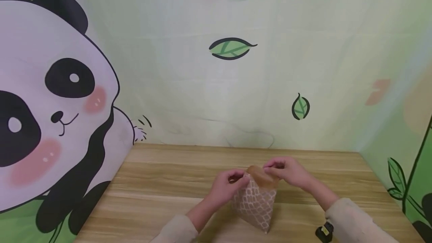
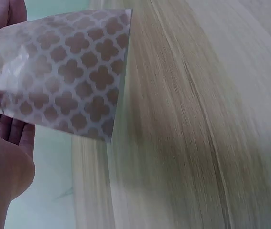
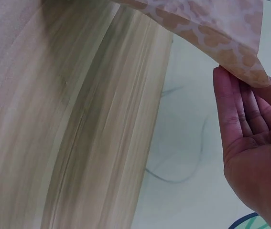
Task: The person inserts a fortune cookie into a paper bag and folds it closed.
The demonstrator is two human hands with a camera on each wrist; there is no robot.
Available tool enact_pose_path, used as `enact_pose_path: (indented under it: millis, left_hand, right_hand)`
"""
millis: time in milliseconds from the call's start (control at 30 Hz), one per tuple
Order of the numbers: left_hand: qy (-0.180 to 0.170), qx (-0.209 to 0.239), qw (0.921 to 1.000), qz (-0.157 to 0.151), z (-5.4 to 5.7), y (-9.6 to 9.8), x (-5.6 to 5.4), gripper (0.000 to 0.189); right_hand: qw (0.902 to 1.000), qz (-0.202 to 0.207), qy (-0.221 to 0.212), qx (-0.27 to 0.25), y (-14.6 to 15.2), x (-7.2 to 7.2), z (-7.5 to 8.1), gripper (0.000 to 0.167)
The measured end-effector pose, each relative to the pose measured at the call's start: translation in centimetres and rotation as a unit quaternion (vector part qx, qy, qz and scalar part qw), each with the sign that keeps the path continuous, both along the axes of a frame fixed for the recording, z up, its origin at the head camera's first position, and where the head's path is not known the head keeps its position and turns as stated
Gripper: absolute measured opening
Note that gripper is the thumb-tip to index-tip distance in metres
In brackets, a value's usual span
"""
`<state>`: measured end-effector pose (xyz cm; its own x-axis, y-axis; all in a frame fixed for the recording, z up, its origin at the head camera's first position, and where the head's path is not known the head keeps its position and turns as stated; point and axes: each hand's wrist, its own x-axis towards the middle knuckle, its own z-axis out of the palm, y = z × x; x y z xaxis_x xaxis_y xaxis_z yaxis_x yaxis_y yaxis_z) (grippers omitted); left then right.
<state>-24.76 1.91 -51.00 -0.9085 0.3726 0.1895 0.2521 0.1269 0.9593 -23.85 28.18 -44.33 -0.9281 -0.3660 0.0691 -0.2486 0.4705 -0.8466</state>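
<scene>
Held up between both hands is a thin paper bag [image 1: 254, 205], brownish with a white lattice of four-lobed shapes. A plain brown part [image 1: 263, 178] shows at its top. The left hand [image 1: 227, 187] pinches the top left edge between thumb and fingers, and in the left wrist view the bag [image 2: 70, 71] stretches away from that hand [image 2: 6, 162]. On the other side, the right hand [image 1: 289, 170] pinches the brown top right corner. Close up in the right wrist view, this hand [image 3: 254, 124] has its thumb partly behind the corner. The bag's inside is hidden.
A wood-grain table [image 1: 162, 183] lies under the hands. Behind it hangs a pale green backdrop [image 1: 168, 66] printed with leaves and a large panda [image 1: 67, 104]. A small black object [image 1: 324, 231] with a yellow mark is by the right sleeve [image 1: 354, 220].
</scene>
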Motion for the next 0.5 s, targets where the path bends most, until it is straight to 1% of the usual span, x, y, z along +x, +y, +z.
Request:
enact_pose_path:
  millis: [67,133,200,267,333,400,433,500]
  left_hand:
    - [-0.003,-0.002,0.9999,0.011,0.1,0.2,-0.1,0.022]
    - [-0.013,-0.003,0.9996,0.024,0.1,0.3,-0.1,0.02]
    - [-0.027,-0.002,0.9991,0.034,0.0,0.4,-0.1,0.019]
    - [-0.042,0.005,0.9982,0.043,-0.1,0.4,0.0,0.019]
    - [-0.055,0.013,0.9969,0.054,-0.3,0.4,0.0,0.019]
    - [-0.058,0.023,0.9956,0.07,-0.5,0.4,-0.1,0.019]
    - [-0.06,0.028,0.9948,0.078,-0.6,0.4,0.0,0.019]
    - [-0.06,0.038,0.993,0.094,-0.7,0.3,0.0,0.019]
  right_hand:
    - [1.0,-0.001,-0.004,0.0,0.0,-0.1,-0.2,0.018]
    - [0.9999,-0.006,-0.011,-0.006,0.1,0.0,-0.3,0.022]
    - [0.999,-0.025,-0.026,-0.026,0.3,0.4,-0.6,0.03]
    - [0.9956,-0.05,-0.049,-0.062,0.6,1.1,-1.1,0.039]
    - [0.99,-0.077,-0.065,-0.098,0.9,2.0,-1.8,0.046]
    - [0.9846,-0.087,-0.074,-0.133,1.1,3.0,-2.6,0.049]
    - [0.9833,-0.09,-0.076,-0.139,1.1,3.4,-3.0,0.048]
    - [0.9837,-0.092,-0.066,-0.139,0.9,4.0,-3.7,0.045]
